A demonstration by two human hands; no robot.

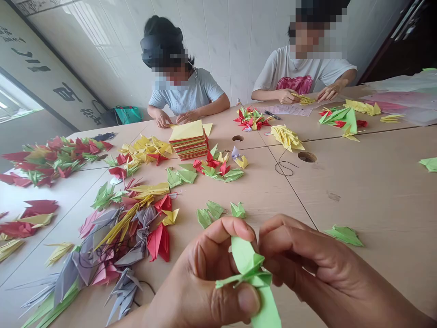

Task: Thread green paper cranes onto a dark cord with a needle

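Observation:
A light green origami crane [254, 269], its wings spread, is in front of me at the bottom centre. My left hand [218, 278] pinches it between thumb and curled fingers. At its right side, my right hand [303, 255] is closed, with the fingertips on the crane's edge; the exact pinch point is partly hidden. Just beyond my hands lie several folded green pieces [209, 213] and a single green piece [238, 210]. Another folded green piece [345, 235] rests on the table right of my right hand.
A stack of coloured paper squares [189, 141] stands mid-table. Heaps of red and green cranes [51, 159], yellow cranes [145, 150] and strung grey cranes [99, 246] cover the left. Across the table [368, 182], two people [186, 95] [303, 77] handle yellow paper.

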